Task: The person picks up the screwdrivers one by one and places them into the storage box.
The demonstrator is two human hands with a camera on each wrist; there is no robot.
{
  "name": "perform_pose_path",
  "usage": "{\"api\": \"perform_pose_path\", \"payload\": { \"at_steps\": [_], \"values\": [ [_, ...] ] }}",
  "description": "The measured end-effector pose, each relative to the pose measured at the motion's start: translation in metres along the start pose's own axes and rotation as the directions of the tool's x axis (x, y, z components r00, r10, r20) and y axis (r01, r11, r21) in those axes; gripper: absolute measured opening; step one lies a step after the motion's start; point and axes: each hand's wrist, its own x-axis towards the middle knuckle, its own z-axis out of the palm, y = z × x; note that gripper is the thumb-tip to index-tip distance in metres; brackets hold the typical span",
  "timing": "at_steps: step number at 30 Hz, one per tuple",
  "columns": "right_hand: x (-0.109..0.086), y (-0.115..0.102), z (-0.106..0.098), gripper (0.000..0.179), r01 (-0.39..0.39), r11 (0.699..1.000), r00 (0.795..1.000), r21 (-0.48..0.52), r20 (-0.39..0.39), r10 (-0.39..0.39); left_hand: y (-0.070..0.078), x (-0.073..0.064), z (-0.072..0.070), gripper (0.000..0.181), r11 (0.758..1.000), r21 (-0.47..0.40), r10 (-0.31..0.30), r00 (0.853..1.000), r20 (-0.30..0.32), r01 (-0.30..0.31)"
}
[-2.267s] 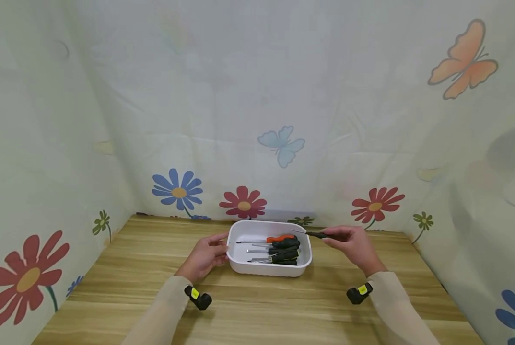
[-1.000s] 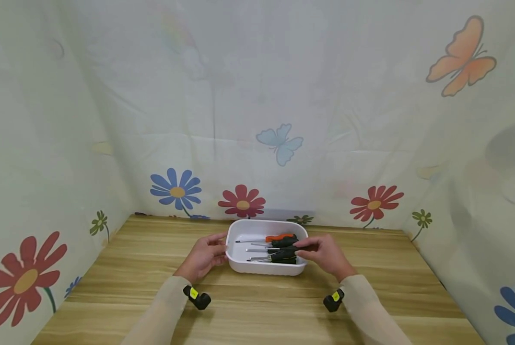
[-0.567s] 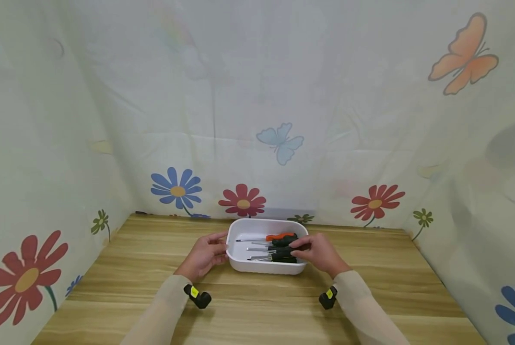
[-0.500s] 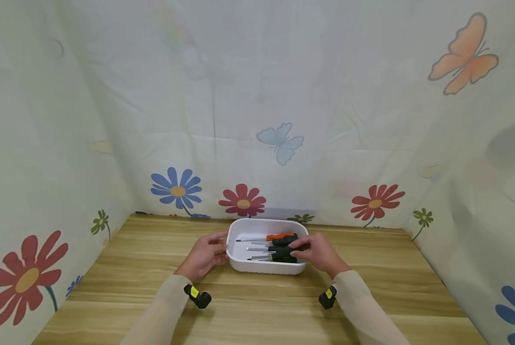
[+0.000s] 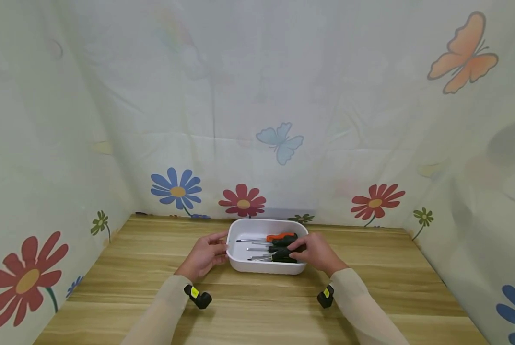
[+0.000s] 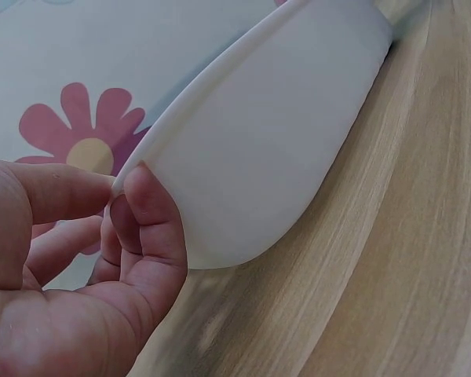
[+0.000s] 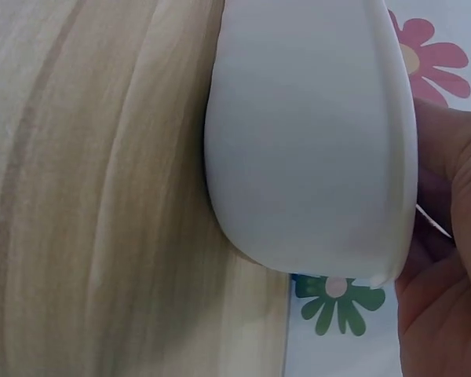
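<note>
A white plastic bin (image 5: 262,267) stands on the table, holding several screwdrivers laid with their shafts to the left. My left hand (image 5: 203,257) pinches the bin's left end; the left wrist view shows thumb and forefinger (image 6: 71,192) meeting at its rim. Over the bin's right end, my right hand (image 5: 320,254) reaches in, thumb and fingers around the handle of a black screwdriver (image 5: 280,255). The fingertips are hidden behind the bin wall (image 7: 306,141) in the right wrist view. Behind these lies a screwdriver with an orange handle (image 5: 279,236).
The wood-grain table (image 5: 249,306) extends to both sides and in front of the bin. A pale curtain (image 5: 223,96) printed with flowers and butterflies hangs close behind the bin and along both sides.
My right hand has moved left from beyond the bin's right end, where it held a slim dark screwdriver, down to the handles inside. My left hand stays on the bin.
</note>
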Motion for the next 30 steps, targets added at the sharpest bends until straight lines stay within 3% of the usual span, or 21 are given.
{"api": "perform_pose_path", "payload": {
  "at_steps": [11, 30],
  "values": [
    [0.0064, -0.0076, -0.0016, 0.013, -0.017, 0.996, 0.998, -0.092, 0.065, 0.023, 0.0012, -0.0016, 0.001, 0.054, 1.0, 0.002, -0.003, 1.0, -0.004, 0.003],
    [0.0091, -0.0092, -0.0033, 0.014, -0.012, 0.996, 0.992, -0.093, 0.127, 0.024, 0.0014, -0.002, 0.0023, 0.052, 1.0, -0.001, 0.009, 1.0, -0.011, -0.009]
  ]
}}
